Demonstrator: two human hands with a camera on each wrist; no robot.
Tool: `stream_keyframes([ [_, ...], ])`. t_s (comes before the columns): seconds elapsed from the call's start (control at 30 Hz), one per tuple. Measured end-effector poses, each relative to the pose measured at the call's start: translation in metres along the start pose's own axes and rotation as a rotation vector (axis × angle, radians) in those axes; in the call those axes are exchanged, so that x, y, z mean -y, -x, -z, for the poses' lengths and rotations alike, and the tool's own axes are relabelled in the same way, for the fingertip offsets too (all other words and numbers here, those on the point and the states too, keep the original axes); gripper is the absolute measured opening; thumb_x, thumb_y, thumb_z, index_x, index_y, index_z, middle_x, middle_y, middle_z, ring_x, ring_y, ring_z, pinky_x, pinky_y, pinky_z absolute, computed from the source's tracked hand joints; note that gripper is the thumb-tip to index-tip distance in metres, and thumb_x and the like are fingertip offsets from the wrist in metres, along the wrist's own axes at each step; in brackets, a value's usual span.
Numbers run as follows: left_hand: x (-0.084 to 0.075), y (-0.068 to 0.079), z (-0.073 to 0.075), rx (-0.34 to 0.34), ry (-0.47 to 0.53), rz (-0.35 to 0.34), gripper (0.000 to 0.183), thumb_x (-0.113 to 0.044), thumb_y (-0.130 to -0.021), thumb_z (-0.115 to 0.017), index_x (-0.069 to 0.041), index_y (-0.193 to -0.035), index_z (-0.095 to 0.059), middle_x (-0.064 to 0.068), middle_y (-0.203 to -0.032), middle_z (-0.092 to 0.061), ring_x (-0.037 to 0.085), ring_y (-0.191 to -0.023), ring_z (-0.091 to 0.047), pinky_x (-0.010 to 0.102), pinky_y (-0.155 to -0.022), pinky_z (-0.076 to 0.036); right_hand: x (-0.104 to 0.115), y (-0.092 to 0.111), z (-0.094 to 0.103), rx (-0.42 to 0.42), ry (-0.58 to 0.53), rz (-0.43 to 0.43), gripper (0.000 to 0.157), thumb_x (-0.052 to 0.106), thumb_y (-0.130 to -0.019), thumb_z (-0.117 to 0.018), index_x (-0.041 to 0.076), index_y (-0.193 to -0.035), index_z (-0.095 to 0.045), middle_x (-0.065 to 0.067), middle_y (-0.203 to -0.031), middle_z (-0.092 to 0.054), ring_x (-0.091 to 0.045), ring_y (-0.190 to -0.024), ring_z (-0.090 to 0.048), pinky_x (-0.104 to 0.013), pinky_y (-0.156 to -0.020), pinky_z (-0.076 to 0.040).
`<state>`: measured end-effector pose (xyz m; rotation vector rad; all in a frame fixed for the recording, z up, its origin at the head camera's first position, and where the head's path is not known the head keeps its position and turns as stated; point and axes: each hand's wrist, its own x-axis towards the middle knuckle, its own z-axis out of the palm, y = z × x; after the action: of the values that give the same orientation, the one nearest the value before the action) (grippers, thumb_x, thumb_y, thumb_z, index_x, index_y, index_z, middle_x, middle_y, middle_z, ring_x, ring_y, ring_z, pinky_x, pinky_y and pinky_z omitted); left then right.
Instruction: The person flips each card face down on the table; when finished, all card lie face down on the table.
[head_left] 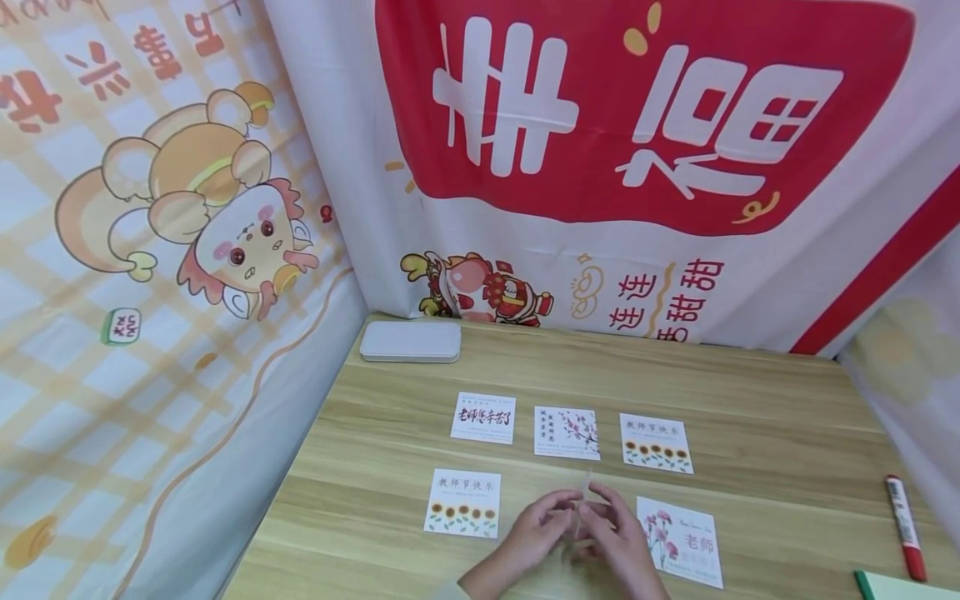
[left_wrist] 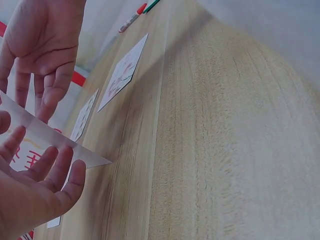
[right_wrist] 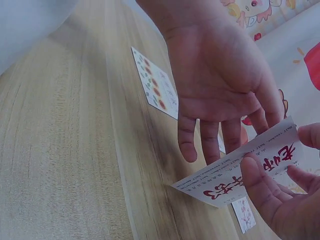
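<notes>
A white greeting card (right_wrist: 235,172) with red lettering is held tilted above the wooden table, between both hands. In the head view the card (head_left: 585,487) shows nearly edge-on. My left hand (head_left: 536,533) holds it from the left; in the left wrist view the fingers of that left hand (left_wrist: 45,187) lie against the plain side. From the right, my right hand (head_left: 618,537) pinches the card; in the right wrist view the right hand (right_wrist: 285,197) touches the printed side. A carnation card (head_left: 681,542) lies right of the hands, a sunflower card (head_left: 462,502) to their left.
Behind the hands lie a red-lettered card (head_left: 483,418), a blossom card (head_left: 567,433) and another sunflower card (head_left: 656,443). A white flat case (head_left: 411,342) rests at the back left corner. A red-capped marker (head_left: 906,527) and a green-edged item (head_left: 900,587) lie at the right.
</notes>
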<state>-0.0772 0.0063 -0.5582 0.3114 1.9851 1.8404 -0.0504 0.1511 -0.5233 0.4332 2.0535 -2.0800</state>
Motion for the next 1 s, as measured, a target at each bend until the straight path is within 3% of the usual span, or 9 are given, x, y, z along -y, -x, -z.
stream_keyframes([
  [0.13,0.001,0.000,0.000,0.007,0.009,0.018,0.035,-0.029,-0.089,-0.058,-0.022,-0.123,-0.057,-0.006,-0.110,-0.056,0.009,-0.083,-0.057,0.033,-0.067,-0.052,0.002,0.001,0.000,-0.030,0.005,0.010,0.055,0.015,-0.089,-0.061,-0.003,-0.134,-0.037,-0.028,-0.113,-0.055,-0.030,-0.077,-0.063,-0.043,-0.066,-0.055],
  [0.3,0.000,0.001,0.000,-0.006,0.023,0.040,0.036,-0.023,-0.085,-0.065,-0.021,-0.120,-0.059,-0.005,-0.111,-0.056,0.010,-0.078,-0.056,0.026,-0.061,-0.050,0.008,0.004,0.000,-0.098,0.042,0.011,0.049,0.009,-0.085,-0.063,-0.004,-0.129,-0.045,-0.021,-0.104,-0.059,-0.027,-0.075,-0.064,-0.039,-0.063,-0.056],
  [0.5,0.000,0.001,0.002,-0.071,-0.035,0.052,0.039,-0.016,-0.077,-0.072,-0.021,-0.115,-0.062,-0.006,-0.110,-0.056,0.012,-0.083,-0.055,0.022,-0.063,-0.049,0.015,0.009,0.003,-0.149,0.092,0.041,0.047,-0.002,-0.080,-0.062,-0.004,-0.125,-0.049,-0.017,-0.094,-0.062,-0.024,-0.073,-0.065,-0.033,-0.059,-0.056],
  [0.73,0.004,0.002,0.010,-0.165,-0.091,0.066,0.041,-0.016,-0.073,-0.076,-0.021,-0.111,-0.062,-0.004,-0.111,-0.056,0.017,-0.087,-0.056,0.025,-0.063,-0.051,0.024,0.017,0.011,-0.170,0.060,0.102,0.047,-0.008,-0.080,-0.061,-0.005,-0.125,-0.049,-0.016,-0.087,-0.063,-0.016,-0.068,-0.064,-0.031,-0.060,-0.056],
  [1.0,0.009,-0.003,0.024,-0.188,-0.022,0.037,0.042,-0.004,-0.072,-0.074,-0.013,-0.111,-0.062,-0.001,-0.087,-0.058,0.012,-0.075,-0.058,0.021,-0.063,-0.052,0.027,0.019,0.020,-0.196,0.029,0.063,0.045,-0.006,-0.081,-0.063,-0.005,-0.124,-0.050,-0.012,-0.086,-0.065,-0.013,-0.070,-0.063,-0.030,-0.062,-0.056],
])
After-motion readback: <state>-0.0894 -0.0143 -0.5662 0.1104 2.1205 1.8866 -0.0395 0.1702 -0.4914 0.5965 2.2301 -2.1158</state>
